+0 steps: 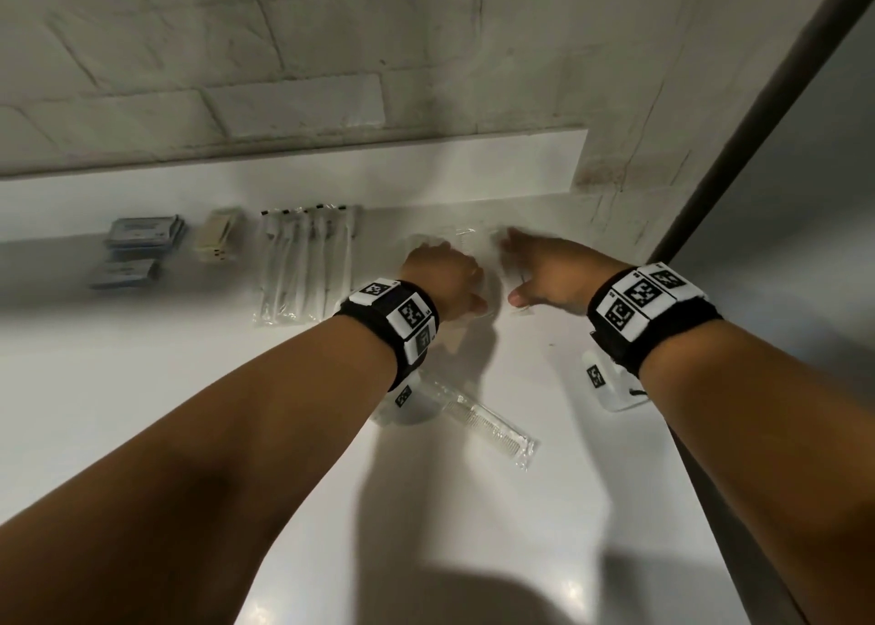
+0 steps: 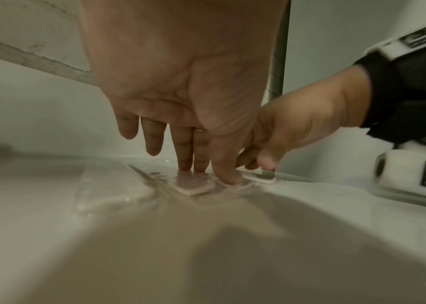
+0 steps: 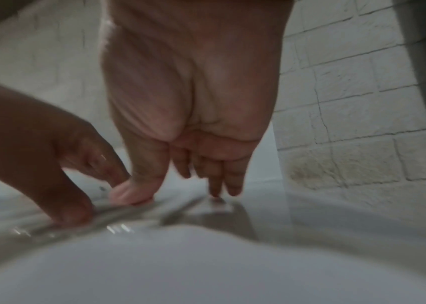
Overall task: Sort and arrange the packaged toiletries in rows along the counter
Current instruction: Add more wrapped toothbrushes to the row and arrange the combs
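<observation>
Both my hands lie on clear-wrapped flat packets (image 1: 466, 241) at the back of the white counter (image 1: 142, 388). My left hand (image 1: 445, 279) presses straight fingers (image 2: 184, 152) and thumb on a packet holding a white flat piece (image 2: 193, 186); a second packet (image 2: 112, 189) lies to its left. My right hand (image 1: 540, 269) touches the neighbouring packet (image 2: 258, 178) with thumb (image 3: 133, 195) and straight fingertips (image 3: 232, 185). Neither hand grips anything. A wrapped comb (image 1: 478, 418) lies nearer me, partly under my left wrist.
Along the back stand a row of wrapped toothbrushes (image 1: 308, 260), a beige box (image 1: 218, 236) and two blue packs (image 1: 137, 236). A brick wall (image 1: 331, 56) rises behind the counter. On the right the counter ends at a dark frame (image 1: 757, 127).
</observation>
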